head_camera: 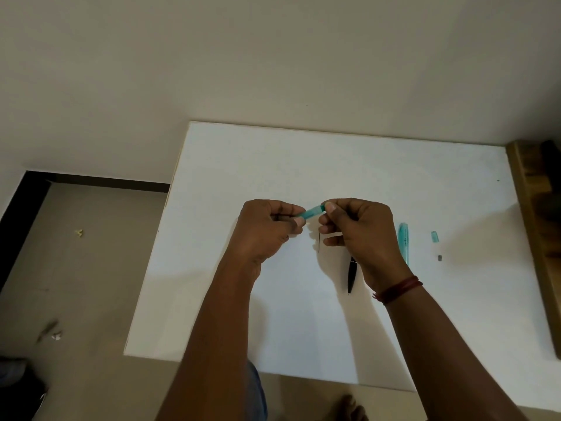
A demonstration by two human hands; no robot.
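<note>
head | left hand (267,227) pinches teal pen piece (314,212) | right hand (359,230) pinches its other end

Three teal pen pieces (312,212) (403,243) (434,236) (one held), one black pen (352,275)

Only a short stretch of the teal tube (314,212) shows, with both ends buried in the left hand (267,229) and right hand (361,229). The black pen (352,276) has its top tucked under the right hand. The grey bit (440,257) is way too tiny to identify.
</note>
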